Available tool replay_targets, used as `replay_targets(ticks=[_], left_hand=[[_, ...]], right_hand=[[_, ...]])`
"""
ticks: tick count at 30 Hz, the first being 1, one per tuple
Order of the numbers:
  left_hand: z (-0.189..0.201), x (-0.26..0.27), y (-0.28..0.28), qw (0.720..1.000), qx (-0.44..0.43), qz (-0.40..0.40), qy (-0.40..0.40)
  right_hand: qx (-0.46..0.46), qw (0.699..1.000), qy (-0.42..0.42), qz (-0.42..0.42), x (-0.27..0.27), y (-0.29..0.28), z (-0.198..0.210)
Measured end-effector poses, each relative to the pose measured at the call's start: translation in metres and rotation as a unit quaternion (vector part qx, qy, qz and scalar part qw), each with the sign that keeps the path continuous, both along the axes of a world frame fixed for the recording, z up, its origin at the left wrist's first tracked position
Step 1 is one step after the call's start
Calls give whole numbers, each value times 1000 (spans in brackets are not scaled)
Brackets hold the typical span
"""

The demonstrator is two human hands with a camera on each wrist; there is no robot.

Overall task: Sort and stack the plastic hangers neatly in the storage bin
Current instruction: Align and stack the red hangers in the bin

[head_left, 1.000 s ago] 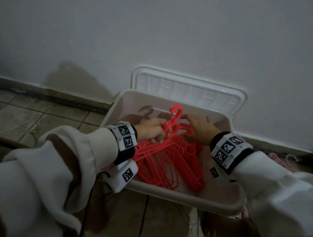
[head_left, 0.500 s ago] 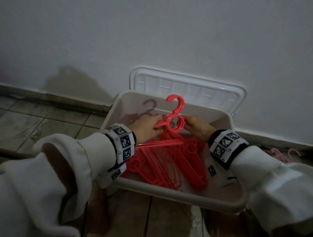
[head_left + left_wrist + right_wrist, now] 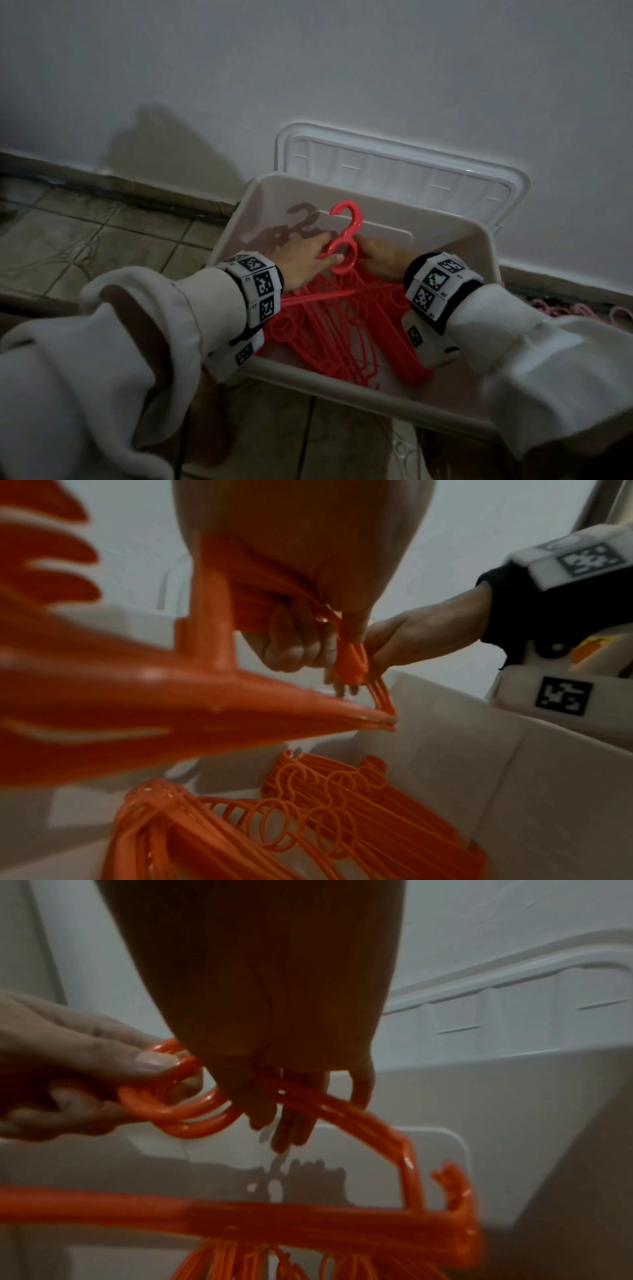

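A beige storage bin (image 3: 376,401) stands on the floor against the wall, with a pile of red plastic hangers (image 3: 342,339) inside. Both hands hold a bundle of red hangers (image 3: 346,250) over the pile, hook pointing up near the bin's back wall. My left hand (image 3: 325,255) pinches the neck ring (image 3: 171,1096) from the left. My right hand (image 3: 368,255) curls its fingers (image 3: 291,1110) round the bundle's shoulder just right of the ring. In the left wrist view the bundle (image 3: 137,696) fills the left side, above the pile (image 3: 325,818).
The bin's white lid (image 3: 394,171) leans on the wall behind it. Pink hangers (image 3: 565,308) lie on the floor to the right of the bin. Tiled floor (image 3: 102,240) spreads out to the left, with a thin cable near the bin's front.
Both hands lifted the bundle from lying on the pile and turned its hook upright near the back wall. Over the last half second it has barely moved.
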State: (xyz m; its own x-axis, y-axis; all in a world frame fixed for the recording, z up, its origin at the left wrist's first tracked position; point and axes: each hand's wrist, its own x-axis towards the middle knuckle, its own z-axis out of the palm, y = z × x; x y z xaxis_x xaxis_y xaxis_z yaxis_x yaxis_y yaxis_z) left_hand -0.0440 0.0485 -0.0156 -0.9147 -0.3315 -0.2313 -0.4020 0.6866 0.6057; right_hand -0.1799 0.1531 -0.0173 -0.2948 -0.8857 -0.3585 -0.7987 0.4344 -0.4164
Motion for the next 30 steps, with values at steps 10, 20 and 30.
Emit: replay_targets(ticks=[10,20,30], left_hand=[[-6,11,-25,995,-54,82,30],[-10,8,-33,990,3,107,94],[-21,8,-38,984,101,115,93]], right_hand=[[220,969,87,-71,-17,10,-46],[341,940,-17,-13,0,21,-147],[293,956,-6,-15,18,3,-126]])
